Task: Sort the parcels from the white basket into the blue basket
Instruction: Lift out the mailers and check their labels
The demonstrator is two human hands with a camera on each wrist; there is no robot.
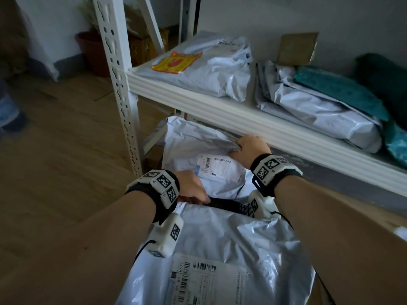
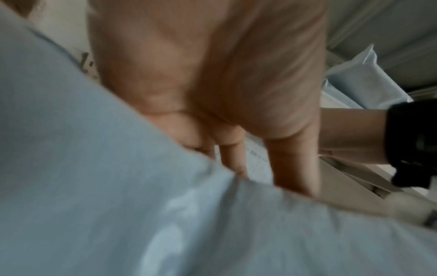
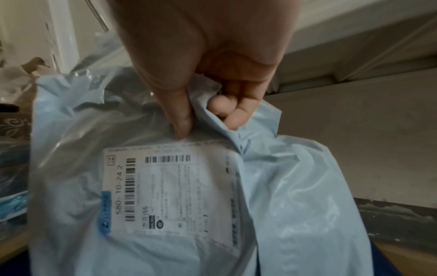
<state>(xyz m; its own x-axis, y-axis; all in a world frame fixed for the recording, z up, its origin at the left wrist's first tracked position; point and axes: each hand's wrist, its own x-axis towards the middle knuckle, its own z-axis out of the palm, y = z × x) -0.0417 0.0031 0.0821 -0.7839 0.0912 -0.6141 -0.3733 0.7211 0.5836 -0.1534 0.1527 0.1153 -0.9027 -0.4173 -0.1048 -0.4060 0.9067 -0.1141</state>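
**Parcel held at one crumpled edge; slip risk noted**

Nearest lies a grey poly mailer (image 1: 220, 249), glossy, wrinkled, label up. Beyond it the left hand (image 1: 191, 188) reaches under the held parcel's near edge; whether its fingers clamp anything cannot be told. The right hand (image 3: 201, 74) pinches the far edge of the labelled parcel (image 3: 165, 186), thumb against curled fingers, film bunched between. Neither basket is identifiable. Likely fault: the slick, thin film slides from the pinch, or stretches under sagging contents. Farther off, a white steel shelf (image 1: 242, 115) carries soft mailers.
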